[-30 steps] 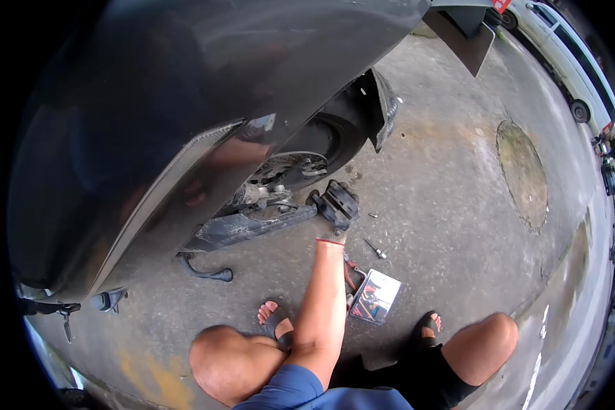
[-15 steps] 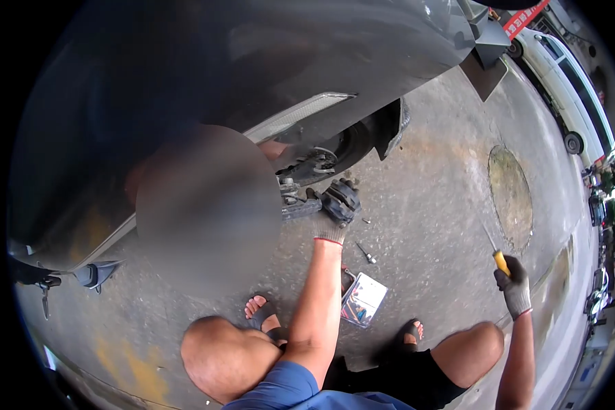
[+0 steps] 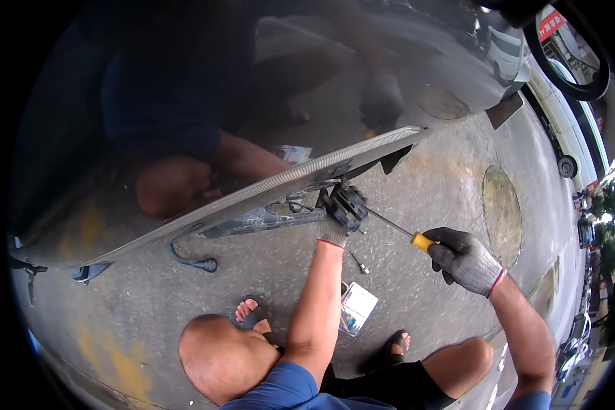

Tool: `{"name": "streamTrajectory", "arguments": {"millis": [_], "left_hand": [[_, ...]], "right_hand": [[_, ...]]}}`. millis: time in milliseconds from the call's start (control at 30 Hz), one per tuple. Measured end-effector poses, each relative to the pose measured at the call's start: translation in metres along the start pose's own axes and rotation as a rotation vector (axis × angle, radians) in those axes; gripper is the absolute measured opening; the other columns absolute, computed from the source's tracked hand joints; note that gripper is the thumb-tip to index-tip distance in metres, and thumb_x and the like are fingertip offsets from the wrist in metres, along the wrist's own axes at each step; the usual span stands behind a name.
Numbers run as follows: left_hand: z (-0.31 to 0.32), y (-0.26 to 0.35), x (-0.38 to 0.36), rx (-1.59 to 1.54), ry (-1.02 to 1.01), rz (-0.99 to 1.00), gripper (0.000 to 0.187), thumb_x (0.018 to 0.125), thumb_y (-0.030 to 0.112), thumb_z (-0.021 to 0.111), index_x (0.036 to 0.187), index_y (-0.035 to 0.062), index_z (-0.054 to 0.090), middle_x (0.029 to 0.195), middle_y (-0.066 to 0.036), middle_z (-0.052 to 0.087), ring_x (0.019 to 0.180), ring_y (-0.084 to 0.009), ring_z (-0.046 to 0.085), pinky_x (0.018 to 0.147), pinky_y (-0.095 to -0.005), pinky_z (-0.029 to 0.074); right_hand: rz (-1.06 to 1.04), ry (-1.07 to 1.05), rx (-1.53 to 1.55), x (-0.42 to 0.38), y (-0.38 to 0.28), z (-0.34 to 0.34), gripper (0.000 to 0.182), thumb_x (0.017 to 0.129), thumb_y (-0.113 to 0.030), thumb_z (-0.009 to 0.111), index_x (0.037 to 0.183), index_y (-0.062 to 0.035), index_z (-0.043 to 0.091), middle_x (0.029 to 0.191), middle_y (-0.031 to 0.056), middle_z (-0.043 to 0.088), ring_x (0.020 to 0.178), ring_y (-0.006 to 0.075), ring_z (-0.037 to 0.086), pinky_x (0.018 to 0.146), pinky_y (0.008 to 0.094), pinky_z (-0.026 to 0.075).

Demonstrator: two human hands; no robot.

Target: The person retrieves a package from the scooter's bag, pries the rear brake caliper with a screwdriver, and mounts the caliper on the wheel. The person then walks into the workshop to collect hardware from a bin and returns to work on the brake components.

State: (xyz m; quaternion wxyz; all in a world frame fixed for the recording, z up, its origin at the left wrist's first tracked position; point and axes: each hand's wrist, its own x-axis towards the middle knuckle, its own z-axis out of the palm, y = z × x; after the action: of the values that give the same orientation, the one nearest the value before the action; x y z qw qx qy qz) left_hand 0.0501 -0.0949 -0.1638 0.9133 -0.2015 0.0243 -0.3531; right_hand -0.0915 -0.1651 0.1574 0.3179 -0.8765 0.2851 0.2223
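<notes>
My left hand (image 3: 333, 225), in a grey glove with a red cuff, grips a dark metal part (image 3: 348, 207) beside the lower edge of a dark car body (image 3: 253, 89). My right hand (image 3: 463, 257), gloved the same way, is closed round the yellow handle of a screwdriver (image 3: 422, 242). The screwdriver's shaft points up and left, and its tip reaches the right side of the metal part. Whether the tip presses on it or lies in a gap cannot be made out. A dark arm or bar (image 3: 260, 222) extends left from my left hand.
On the concrete lie a small bolt-like tool (image 3: 361, 264) and a white box with pictures (image 3: 359, 306). A hose-like piece with a black end (image 3: 205, 264) hangs below the car's edge. A round cover (image 3: 502, 212) is at the right, with a white vehicle (image 3: 567, 116) beyond.
My right hand has come inward from the far right, bringing the screwdriver tip to the metal part. My left hand still grips that part. The view has shifted, showing more car body.
</notes>
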Motion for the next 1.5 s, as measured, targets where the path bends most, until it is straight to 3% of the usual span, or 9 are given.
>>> {"name": "streamTrajectory", "arguments": {"millis": [333, 567, 767, 867, 933, 1067, 1133, 1400, 1500], "left_hand": [[-0.007, 0.006, -0.007, -0.002, -0.07, -0.086, 0.052, 0.086, 0.048, 0.039, 0.119, 0.0112, 0.058, 0.112, -0.015, 0.062, 0.102, -0.0307, 0.057, 0.096, -0.0493, 0.037], [-0.005, 0.005, -0.007, 0.043, 0.041, -0.023, 0.046, 0.085, 0.045, 0.045, 0.109, 0.0092, 0.061, 0.107, -0.015, 0.063, 0.1, -0.0301, 0.057, 0.095, -0.0472, 0.038], [-0.011, 0.006, -0.008, -0.024, -0.26, -0.132, 0.05, 0.084, 0.048, 0.046, 0.107, 0.0059, 0.059, 0.104, -0.01, 0.059, 0.099, -0.0264, 0.054, 0.094, -0.0452, 0.041], [0.006, 0.001, -0.013, 0.056, -0.107, -0.054, 0.053, 0.083, 0.049, 0.045, 0.108, 0.0042, 0.059, 0.106, -0.011, 0.06, 0.1, -0.0272, 0.054, 0.097, -0.0462, 0.039], [0.038, -0.011, -0.019, 0.041, 0.174, 0.065, 0.053, 0.083, 0.048, 0.044, 0.109, 0.0041, 0.059, 0.109, -0.012, 0.059, 0.103, -0.0283, 0.054, 0.099, -0.0476, 0.035], [0.021, -0.009, -0.011, -0.089, 0.1, 0.051, 0.054, 0.081, 0.048, 0.044, 0.11, 0.0038, 0.059, 0.11, -0.013, 0.06, 0.105, -0.0293, 0.054, 0.101, -0.0487, 0.033], [-0.001, -0.005, -0.007, 0.047, -0.029, 0.098, 0.053, 0.08, 0.047, 0.045, 0.108, 0.0044, 0.06, 0.108, -0.012, 0.06, 0.103, -0.0289, 0.054, 0.101, -0.0481, 0.034], [-0.004, -0.001, -0.008, -0.01, -0.005, 0.024, 0.053, 0.073, 0.048, 0.053, 0.105, 0.0064, 0.061, 0.104, -0.011, 0.061, 0.097, -0.0266, 0.055, 0.093, -0.0437, 0.041], [0.001, -0.002, -0.006, 0.129, 0.106, 0.078, 0.046, 0.069, 0.048, 0.055, 0.095, 0.0099, 0.061, 0.093, -0.004, 0.06, 0.088, -0.0212, 0.055, 0.084, -0.0385, 0.045]], "right_hand": [[0.163, -0.265, 0.072, 0.021, -0.013, -0.008, 0.04, 0.094, -0.029, 0.046, 0.125, -0.0042, 0.051, 0.067, 0.0059, 0.056, 0.048, 0.0105, 0.05, 0.046, 0.0249, 0.043], [0.22, -0.271, 0.147, 0.025, -0.017, 0.003, 0.042, 0.092, -0.03, 0.046, 0.128, -0.0082, 0.05, 0.068, 0.0049, 0.054, 0.048, 0.0113, 0.049, 0.043, 0.0242, 0.041], [0.273, -0.246, 0.332, 0.023, -0.015, 0.04, 0.043, 0.091, -0.025, 0.046, 0.13, -0.0069, 0.047, 0.069, 0.0046, 0.055, 0.048, 0.0122, 0.052, 0.038, 0.0261, 0.038], [0.25, -0.233, 0.307, 0.03, -0.009, 0.05, 0.044, 0.091, -0.024, 0.046, 0.131, -0.0061, 0.045, 0.067, 0.004, 0.055, 0.047, 0.0119, 0.052, 0.038, 0.0264, 0.039], [0.236, -0.223, 0.264, 0.031, -0.009, 0.05, 0.045, 0.091, -0.024, 0.046, 0.132, -0.0063, 0.044, 0.066, 0.0039, 0.055, 0.046, 0.0118, 0.052, 0.038, 0.0263, 0.039], [0.2, -0.246, 0.2, 0.035, -0.008, 0.038, 0.044, 0.091, -0.024, 0.047, 0.132, -0.0064, 0.045, 0.065, 0.004, 0.055, 0.046, 0.0114, 0.051, 0.039, 0.0257, 0.04], [0.196, -0.277, 0.208, 0.041, -0.005, 0.035, 0.045, 0.091, -0.025, 0.047, 0.131, -0.0071, 0.045, 0.065, 0.0036, 0.055, 0.046, 0.0116, 0.051, 0.04, 0.0255, 0.04], [0.248, -0.303, 0.404, 0.05, 0.0, 0.057, 0.047, 0.089, -0.025, 0.049, 0.134, -0.011, 0.043, 0.065, 0.0036, 0.057, 0.045, 0.0123, 0.051, 0.037, 0.0272, 0.038], [0.263, -0.288, 0.463, 0.047, 0.007, 0.068, 0.046, 0.089, -0.023, 0.051, 0.134, -0.0138, 0.044, 0.063, 0.003, 0.057, 0.043, 0.0119, 0.049, 0.035, 0.0269, 0.036]]}}
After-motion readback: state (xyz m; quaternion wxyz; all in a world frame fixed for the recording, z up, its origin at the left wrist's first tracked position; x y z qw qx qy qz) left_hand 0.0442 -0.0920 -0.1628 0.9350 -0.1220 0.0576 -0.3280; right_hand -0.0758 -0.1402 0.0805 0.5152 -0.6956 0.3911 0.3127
